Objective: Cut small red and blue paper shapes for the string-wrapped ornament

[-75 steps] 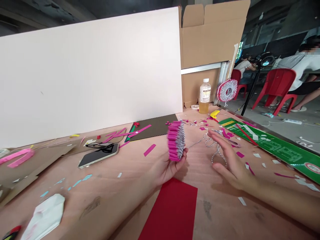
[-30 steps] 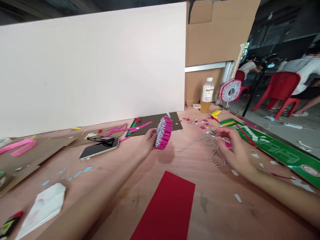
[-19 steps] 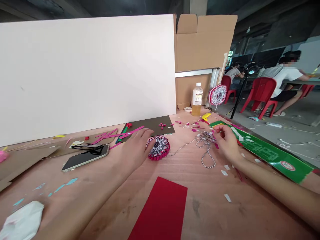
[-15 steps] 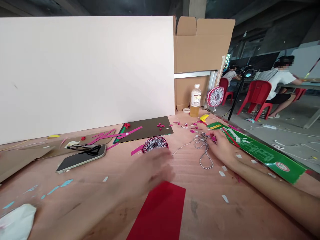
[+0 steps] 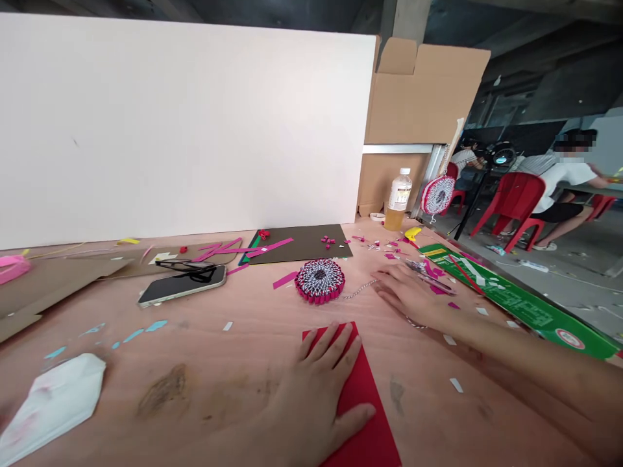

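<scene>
My left hand (image 5: 316,389) lies flat, fingers spread, on a red paper sheet (image 5: 367,415) at the near middle of the table. A round pink disc of paper rolls with a red-and-white twine face (image 5: 320,281) rests on the table beyond it, free of both hands. My right hand (image 5: 406,295) lies palm down to the right of the disc, fingers stretched out over the red-and-white twine (image 5: 357,291) that trails from the disc. Twine loops show under its wrist.
A phone (image 5: 182,285) with glasses on it lies at left. A white board (image 5: 185,130) and cardboard box (image 5: 423,91) stand behind. A bottle (image 5: 398,200), green board (image 5: 516,299), dark sheet (image 5: 302,243), paper scraps and white wrapper (image 5: 51,405) lie about. People sit on red chairs at far right.
My left hand set the pink disc down on the table and drew back onto the red sheet. My right hand moved left from the twine pile and flattened on the twine.
</scene>
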`<state>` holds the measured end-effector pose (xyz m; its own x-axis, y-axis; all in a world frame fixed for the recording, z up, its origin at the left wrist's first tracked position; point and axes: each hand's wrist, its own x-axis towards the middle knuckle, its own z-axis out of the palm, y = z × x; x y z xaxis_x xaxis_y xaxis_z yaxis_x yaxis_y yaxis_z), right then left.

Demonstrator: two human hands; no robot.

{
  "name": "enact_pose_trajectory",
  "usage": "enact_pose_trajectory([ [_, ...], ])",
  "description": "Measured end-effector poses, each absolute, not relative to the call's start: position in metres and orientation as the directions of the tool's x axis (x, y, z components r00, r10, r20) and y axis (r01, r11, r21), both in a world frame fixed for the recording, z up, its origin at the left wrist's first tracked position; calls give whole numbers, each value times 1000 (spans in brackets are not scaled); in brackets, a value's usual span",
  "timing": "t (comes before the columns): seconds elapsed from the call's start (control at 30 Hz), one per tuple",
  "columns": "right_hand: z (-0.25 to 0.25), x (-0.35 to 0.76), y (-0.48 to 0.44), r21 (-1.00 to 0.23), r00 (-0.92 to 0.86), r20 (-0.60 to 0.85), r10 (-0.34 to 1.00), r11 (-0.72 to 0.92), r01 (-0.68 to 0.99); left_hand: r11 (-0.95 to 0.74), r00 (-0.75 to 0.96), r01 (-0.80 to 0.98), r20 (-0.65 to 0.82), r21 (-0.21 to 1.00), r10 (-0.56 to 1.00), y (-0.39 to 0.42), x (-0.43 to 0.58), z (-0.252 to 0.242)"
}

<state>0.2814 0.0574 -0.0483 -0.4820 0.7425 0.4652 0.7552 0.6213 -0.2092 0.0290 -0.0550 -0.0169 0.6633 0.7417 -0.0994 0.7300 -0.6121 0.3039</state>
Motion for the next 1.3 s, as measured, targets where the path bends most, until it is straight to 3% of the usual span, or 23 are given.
enact_pose_trajectory([
  [0.2,-47,243,72,-247,-512,387,766,622,743,-593,655,731,-103,338,749,-59,27,-18],
  [0.4,-49,225,27,-393,-437,366,822,562,728,-583,639,720,-32,376,769,-60,26,-26],
  [0.57,-45,227,12,-528,-478,355,804,594,608,-568,628,741,-69,357,775,-57,28,-28],
  [0.67,-46,226,16,-497,-525,307,794,604,623,-549,593,766,-38,334,805,-57,24,-24],
  [0.77,-48,224,20,-409,-544,329,772,636,654,-594,599,728,102,342,794,-57,18,-14],
  [0.93,-46,223,25,-345,-582,361,728,684,642,-818,861,431,97,381,499,-54,21,-14],
  [1.07,-45,222,27,-345,-580,375,723,690,636,-853,926,324,48,410,375,-54,26,-36],
  [1.3,-44,219,27,-333,-607,369,703,710,620,-922,928,302,149,241,342,-51,24,-51],
])
